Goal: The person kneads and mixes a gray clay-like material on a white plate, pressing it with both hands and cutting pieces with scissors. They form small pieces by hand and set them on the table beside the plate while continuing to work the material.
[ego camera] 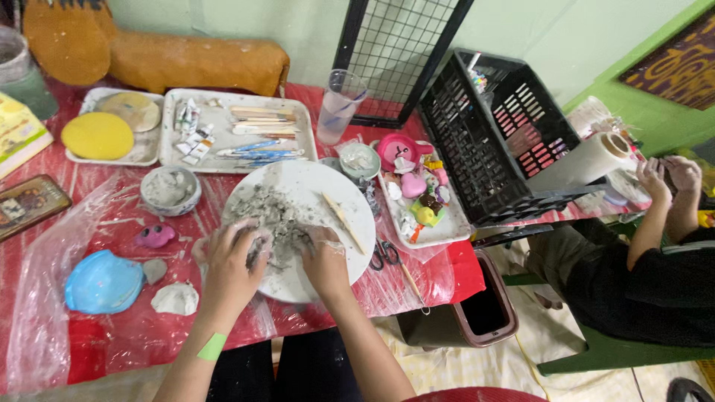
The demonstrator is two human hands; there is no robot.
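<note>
Both hands press grey clay (279, 223) on round white plate (328, 186), w/ left hand (232, 257) curled over the lump, right hand (325, 259) prob. pinching its edge; plate keeps mess off table. Wooden stick (342, 221) lies alongside.

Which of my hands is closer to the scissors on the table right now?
Right. Your right hand rests on the white plate just left of the scissors, nearly beside them. Your left hand is farther off, on the grey clay at the plate's other side.

Pale green wall (246, 18), red-covered table (45, 156)
</note>
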